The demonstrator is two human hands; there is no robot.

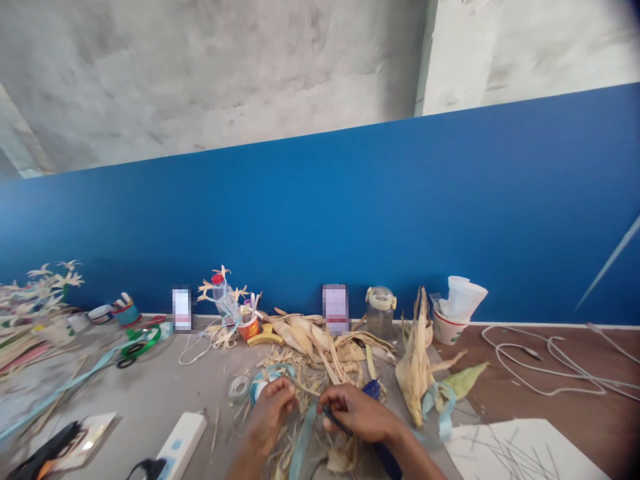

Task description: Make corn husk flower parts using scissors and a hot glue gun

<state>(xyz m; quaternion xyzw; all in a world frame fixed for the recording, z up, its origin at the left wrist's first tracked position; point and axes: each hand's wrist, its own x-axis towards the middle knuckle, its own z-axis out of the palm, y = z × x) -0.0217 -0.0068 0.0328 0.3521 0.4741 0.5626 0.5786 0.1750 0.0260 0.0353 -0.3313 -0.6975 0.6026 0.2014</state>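
Observation:
My left hand [274,408] has its thumb and fingertips pinched together on a thin pale strip [306,388], which runs toward my other hand. My right hand [361,415] is closed around a slim black tool [338,421]; its working end is too small to make out. Both hands hover over a litter of dried corn husks [300,337] and shreds. A light blue ribbon [303,440] hangs down between them. Beside my left hand lie a roll of blue tape [258,387] and a roll of clear tape [239,387]. Something dark blue [371,389] lies behind my right hand.
A glass jar [381,313], a standing husk bundle [416,373] and a paper cup [447,327] line the blue partition [320,213]. Left are green-handled scissors [137,348] and a white power strip [185,440]. Thin wires lie on white paper [515,447]; white cables [555,360] are behind.

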